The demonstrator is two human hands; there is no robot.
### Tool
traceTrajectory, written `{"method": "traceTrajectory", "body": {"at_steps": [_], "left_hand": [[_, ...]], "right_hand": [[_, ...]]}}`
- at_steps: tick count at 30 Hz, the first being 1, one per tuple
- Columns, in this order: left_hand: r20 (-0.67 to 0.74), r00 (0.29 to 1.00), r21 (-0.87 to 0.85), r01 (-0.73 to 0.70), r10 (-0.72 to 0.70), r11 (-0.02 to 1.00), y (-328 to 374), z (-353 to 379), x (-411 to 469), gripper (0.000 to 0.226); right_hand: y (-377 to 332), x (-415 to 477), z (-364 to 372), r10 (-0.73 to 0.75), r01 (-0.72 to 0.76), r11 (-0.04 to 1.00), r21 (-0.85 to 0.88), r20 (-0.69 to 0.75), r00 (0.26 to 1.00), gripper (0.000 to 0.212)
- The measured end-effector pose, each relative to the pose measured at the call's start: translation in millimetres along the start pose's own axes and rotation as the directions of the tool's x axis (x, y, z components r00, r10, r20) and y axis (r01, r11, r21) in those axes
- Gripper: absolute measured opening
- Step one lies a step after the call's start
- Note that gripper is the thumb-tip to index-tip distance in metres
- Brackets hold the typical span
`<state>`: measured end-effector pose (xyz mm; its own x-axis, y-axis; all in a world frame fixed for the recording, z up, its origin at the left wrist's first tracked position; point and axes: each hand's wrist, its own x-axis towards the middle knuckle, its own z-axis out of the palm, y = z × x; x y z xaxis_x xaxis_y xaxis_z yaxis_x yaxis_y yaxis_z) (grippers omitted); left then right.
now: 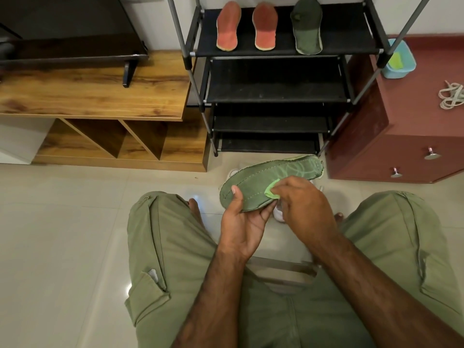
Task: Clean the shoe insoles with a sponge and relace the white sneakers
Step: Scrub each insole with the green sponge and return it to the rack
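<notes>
- Head view: the left hand (241,222) grips one end of a green insole (261,182), thumb on top and fingers curled beneath, holding it above the floor between the knees.
- The right hand (301,204) pinches a light green sponge (272,190) and presses it against the insole's upper face.
- White sneakers (278,215) lie on the tiles beneath, mostly hidden.
- Two orange insoles (227,26) and a dark green insole (307,26) rest on the rack (351,28); laces (452,95) sit on the red cabinet (414,116).

Home, living area: glossy tiled floor (62,222). Beyond the left hand (241,222), black shoe rack (276,81); up-left of it, wooden TV stand (100,96) with television (70,28); to its right, maroon drawer cabinet (401,156) (metal knobs).
</notes>
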<state>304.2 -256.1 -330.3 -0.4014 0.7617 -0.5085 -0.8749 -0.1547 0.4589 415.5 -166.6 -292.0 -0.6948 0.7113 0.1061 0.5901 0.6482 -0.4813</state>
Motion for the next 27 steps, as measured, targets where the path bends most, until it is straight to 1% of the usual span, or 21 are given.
{"method": "traceTrajectory", "body": {"at_steps": [1,4,5,6,7,8,9,10,12,13,14,16,17,18,19,21,22,23,25,26,27], "left_hand": [[0.005,1.0,-0.011,-0.004,0.004,1.0,0.1,-0.8,0.0,0.06],[0.0,1.0,-0.038,0.001,-0.001,0.999,1.9,-1.0,-1.4,0.058],[-0.005,1.0,-0.038,0.006,-0.006,0.999,2.1,-0.5,-1.6,0.058],[-0.007,1.0,-0.037,0.009,-0.009,0.999,1.6,0.7,-1.7,0.058],[-0.007,1.0,-0.036,0.009,-0.01,0.999,1.2,2.1,-1.4,0.059],[-0.01,1.0,-0.034,0.007,-0.007,0.999,0.9,2.7,-1.1,0.06],[-0.011,1.0,-0.035,0.003,-0.003,0.999,0.8,2.6,-1.1,0.061],[-0.013,1.0,-0.043,0.0,0.0,0.999,1.1,1.7,-1.1,0.062],[-0.008,1.0,-0.058,0.002,-0.003,0.998,2.0,0.0,-1.7,0.064],[-0.007,1.0,-0.061,0.005,-0.005,0.998,2.6,-0.5,-1.7,0.065],[-0.009,1.0,-0.06,0.005,-0.006,0.998,2.8,-0.1,-1.6,0.065],[-0.006,1.0,-0.052,0.003,-0.004,0.999,2.0,2.0,-1.1,0.064],[-0.002,1.0,-0.052,0.0,0.0,0.999,1.7,2.8,-0.9,0.063],[-0.001,1.0,-0.056,-0.005,0.004,0.998,1.2,2.7,-1.1,0.063],[0.0,1.0,-0.059,-0.009,0.009,0.998,0.8,1.5,-1.4,0.064],[0.005,1.0,-0.061,-0.006,0.006,0.998,0.9,-1.1,-1.5,0.064],[0.005,1.0,-0.059,-0.003,0.004,0.998,1.2,-1.3,-1.4,0.064],[0.005,1.0,-0.054,-0.004,0.004,0.999,1.3,-0.3,-1.1,0.064],[0.011,1.0,-0.049,-0.001,0.002,0.999,1.5,2.8,-0.6,0.063],[0.01,1.0,-0.047,-0.001,0.001,0.999,1.5,3.2,-0.4,0.062],[0.006,1.0,-0.045,-0.001,0.002,0.999,1.7,2.5,-0.6,0.062]], "right_hand": [[-5.4,-2.7,0.6,-0.037,0.037,0.999,-0.015,0.018,0.999,0.03],[-15.0,-12.8,-0.2,-0.217,0.22,0.975,-0.023,0.081,0.973,0.027],[-10.5,-10.8,-0.3,-0.228,0.23,0.973,-0.027,0.065,0.972,0.027],[-4.1,-7.5,0.1,-0.196,0.197,0.98,-0.023,0.022,0.98,0.026],[1.7,-4.1,1.0,-0.135,0.135,0.991,-0.005,-0.026,0.99,0.026],[4.8,-2.4,1.6,-0.085,0.085,0.996,0.009,-0.056,0.995,0.026],[2.8,-2.7,2.0,-0.068,0.069,0.998,0.012,-0.058,0.996,0.026],[-2.8,-5.6,2.4,-0.094,0.094,0.996,0.004,-0.037,0.995,0.025],[-13.8,-15.2,3.1,-0.237,0.238,0.971,-0.005,0.014,0.971,0.024],[-12.7,-16.5,3.1,-0.285,0.285,0.959,-0.005,0.013,0.959,0.024],[-8.2,-15.0,3.1,-0.278,0.278,0.961,-0.001,-0.011,0.961,0.026],[3.7,-8.3,4.9,-0.141,0.145,0.989,0.031,-0.109,0.984,0.028],[6.1,-6.0,4.9,-0.081,0.087,0.995,0.041,-0.127,0.989,0.029],[3.8,-5.8,5.0,-0.066,0.071,0.997,0.032,-0.119,0.991,0.029],[-1.5,-8.0,5.9,-0.107,0.108,0.994,0.012,-0.091,0.99,0.027],[-9.3,-15.3,6.0,-0.279,0.278,0.96,-0.015,-0.038,0.96,0.023],[-7.3,-14.4,4.9,-0.329,0.329,0.944,-0.027,-0.035,0.944,0.024],[-2.8,-10.6,3.8,-0.325,0.324,0.945,-0.037,-0.051,0.944,0.025],[7.0,-1.2,3.4,-0.218,0.213,0.976,-0.046,-0.135,0.967,0.028],[7.2,0.5,3.4,-0.183,0.178,0.983,-0.045,-0.153,0.971,0.029],[2.7,-0.8,4.6,-0.193,0.188,0.981,-0.047,-0.135,0.972,0.029]]}}
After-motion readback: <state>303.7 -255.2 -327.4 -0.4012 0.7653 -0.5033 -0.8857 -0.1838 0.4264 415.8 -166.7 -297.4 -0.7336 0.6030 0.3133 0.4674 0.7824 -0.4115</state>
